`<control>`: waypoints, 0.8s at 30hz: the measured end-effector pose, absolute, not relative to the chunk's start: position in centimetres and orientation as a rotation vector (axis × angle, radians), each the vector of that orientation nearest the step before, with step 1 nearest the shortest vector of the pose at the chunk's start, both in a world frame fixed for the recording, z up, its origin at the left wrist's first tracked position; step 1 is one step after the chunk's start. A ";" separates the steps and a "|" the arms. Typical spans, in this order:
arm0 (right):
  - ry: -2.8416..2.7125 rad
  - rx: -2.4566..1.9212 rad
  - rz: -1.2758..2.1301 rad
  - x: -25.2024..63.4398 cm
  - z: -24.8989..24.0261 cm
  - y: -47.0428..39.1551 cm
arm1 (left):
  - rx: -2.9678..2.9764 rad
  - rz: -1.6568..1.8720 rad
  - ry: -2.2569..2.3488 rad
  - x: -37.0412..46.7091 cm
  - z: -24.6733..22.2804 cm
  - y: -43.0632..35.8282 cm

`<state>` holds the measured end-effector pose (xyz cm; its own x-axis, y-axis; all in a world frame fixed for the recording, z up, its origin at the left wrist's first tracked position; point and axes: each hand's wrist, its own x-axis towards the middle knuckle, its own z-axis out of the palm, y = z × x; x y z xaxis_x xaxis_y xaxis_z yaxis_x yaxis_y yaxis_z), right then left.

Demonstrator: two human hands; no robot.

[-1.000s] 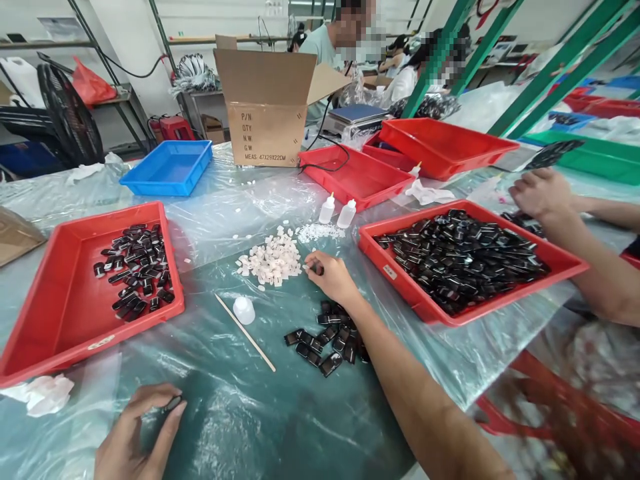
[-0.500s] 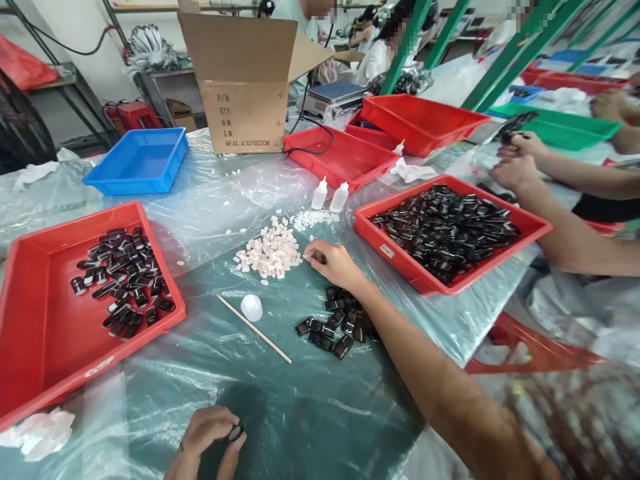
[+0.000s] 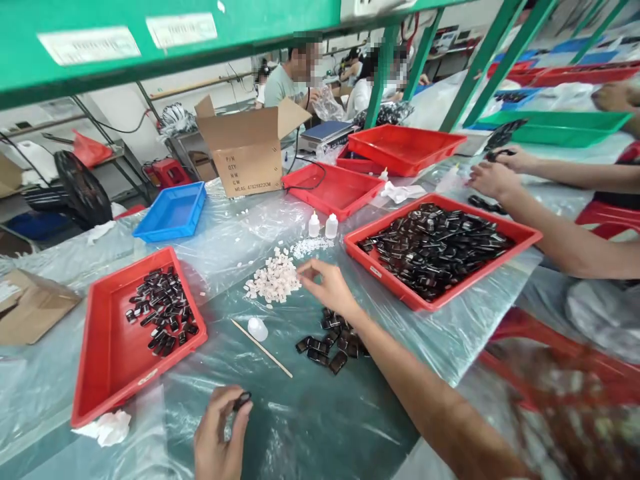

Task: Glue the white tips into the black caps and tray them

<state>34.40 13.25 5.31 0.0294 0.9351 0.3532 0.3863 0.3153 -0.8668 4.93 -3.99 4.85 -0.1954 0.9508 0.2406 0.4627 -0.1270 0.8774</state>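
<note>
My left hand (image 3: 220, 430), low in the view, pinches a small black plastic piece (image 3: 243, 400) between thumb and fingers. My right hand (image 3: 327, 288) reaches across to the right edge of a heap of small white pieces (image 3: 274, 279). Its thumb and index finger come together there in a pinch; what lies between the tips is too small to make out. Beneath my right wrist lies a loose group of black plastic pieces (image 3: 318, 345). A thin wooden stick (image 3: 263, 349) and a small translucent cap (image 3: 257, 328) lie between my hands.
A red tray (image 3: 110, 333) with black pieces stands left, a fuller red tray (image 3: 353, 248) right. Two small bottles (image 3: 323, 227), a blue tray (image 3: 167, 230) and a cardboard box (image 3: 247, 160) are behind. A co-worker's hands (image 3: 493, 175) work at right. A green beam (image 3: 275, 20) crosses overhead.
The view has tilted up, bringing the green beam into sight. My right fingertips have shifted slightly against the white heap. My left hand still holds the black piece, now turned a little.
</note>
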 end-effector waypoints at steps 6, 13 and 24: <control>-1.515 -0.677 0.952 30.0 13.9 10.6 | 1.453 1.617 1.507 10.7 12.8 3.0; -1.364 -0.458 0.968 31.6 19.6 11.4 | 1.398 1.803 1.005 15.3 17.4 8.9; -1.450 -0.506 0.885 29.9 19.8 10.4 | 1.407 1.764 1.077 14.4 16.1 7.5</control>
